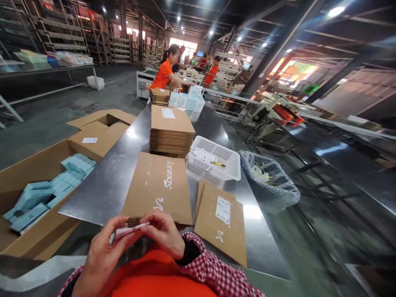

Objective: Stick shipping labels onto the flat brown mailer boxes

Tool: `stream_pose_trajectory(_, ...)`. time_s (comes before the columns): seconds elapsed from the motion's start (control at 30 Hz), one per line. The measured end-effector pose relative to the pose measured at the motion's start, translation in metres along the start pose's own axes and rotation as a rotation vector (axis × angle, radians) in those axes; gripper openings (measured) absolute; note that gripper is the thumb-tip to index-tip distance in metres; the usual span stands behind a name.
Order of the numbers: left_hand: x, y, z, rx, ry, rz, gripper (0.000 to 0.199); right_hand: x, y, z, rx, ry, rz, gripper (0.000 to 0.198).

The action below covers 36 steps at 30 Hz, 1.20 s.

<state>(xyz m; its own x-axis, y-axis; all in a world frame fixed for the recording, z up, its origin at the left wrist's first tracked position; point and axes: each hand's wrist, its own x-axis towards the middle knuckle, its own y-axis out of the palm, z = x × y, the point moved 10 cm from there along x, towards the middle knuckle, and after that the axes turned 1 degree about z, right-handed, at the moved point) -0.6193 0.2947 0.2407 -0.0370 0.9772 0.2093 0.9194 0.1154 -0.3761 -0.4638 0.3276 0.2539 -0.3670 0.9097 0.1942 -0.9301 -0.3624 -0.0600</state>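
My left hand (107, 249) is closed around a thin white-and-pinkish strip (130, 229), seen almost edge-on in front of my body. It looks like paper or a small stack of labels, but its exact kind is unclear. The fingertips of my right hand (163, 233) pinch the strip's other end. Just beyond both hands, a flat cardboard box (161, 185) with white "Sbeauty" print lies on the metal table (108, 181). To its right, another flat cardboard box (222, 227) carries a white label (223, 209) and leans on a second board.
A cardboard stack (171, 132) stands farther back, beside a white basket (216, 159) holding papers and a yellow pen (218, 163). An open carton (40, 235) with light-blue boxes sits left; a lined bin (272, 181) stands right. Across the table, a person (163, 74) handles boxes.
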Motion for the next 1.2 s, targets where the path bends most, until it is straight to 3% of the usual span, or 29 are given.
stream_pose_trajectory(0.17,0.005,0.009,0.02,-0.14,-0.092,0.027,0.047,-0.007,-0.006,0.023,-0.231,-0.221,-0.127,0.013)
stream_pose_trajectory(0.23,0.008,0.01,0.016,-0.067,-0.057,0.06,0.036,-0.013,-0.006,0.026,-0.306,-0.266,-0.139,0.015)
stream_pose_trajectory(0.3,0.011,0.015,0.007,0.005,0.044,0.183,0.028,-0.014,-0.015,0.031,-0.406,-0.312,-0.172,0.017)
stream_pose_trajectory(0.4,0.011,0.016,0.002,0.123,0.235,0.33,0.029,0.005,-0.071,0.042,-0.497,-0.308,-0.425,0.017)
stream_pose_trajectory(0.47,0.014,0.006,0.006,0.268,0.365,0.276,0.027,0.032,-0.123,0.039,-0.456,-0.222,-0.604,0.019)
stream_pose_trajectory(0.53,0.015,-0.002,0.007,0.399,0.503,0.171,0.026,0.073,-0.157,0.024,-0.414,-0.108,-0.584,0.026)
stream_pose_trajectory(0.6,0.014,-0.002,0.005,0.442,0.623,0.103,0.026,0.113,-0.169,-0.001,-0.462,0.009,-0.443,0.038)
stream_pose_trajectory(0.73,0.016,0.022,-0.001,0.356,0.726,0.139,0.024,0.153,-0.17,-0.054,-0.696,0.203,-0.265,0.048)
stream_pose_trajectory(0.87,0.024,0.041,0.009,0.297,0.663,0.207,0.023,0.156,-0.156,-0.069,-0.959,0.286,-0.212,0.056)
stream_pose_trajectory(1.03,0.028,0.044,0.032,0.24,0.491,0.264,0.026,0.143,-0.13,-0.056,-1.392,0.255,-0.252,0.08)
stream_pose_trajectory(1.13,0.028,0.046,0.035,0.249,0.419,0.279,0.027,0.146,-0.096,-0.065,-1.412,0.134,-0.104,0.067)
stream_pose_trajectory(1.2,0.028,0.046,0.034,0.261,0.408,0.283,0.028,0.15,-0.092,-0.075,-1.353,0.131,0.003,0.058)
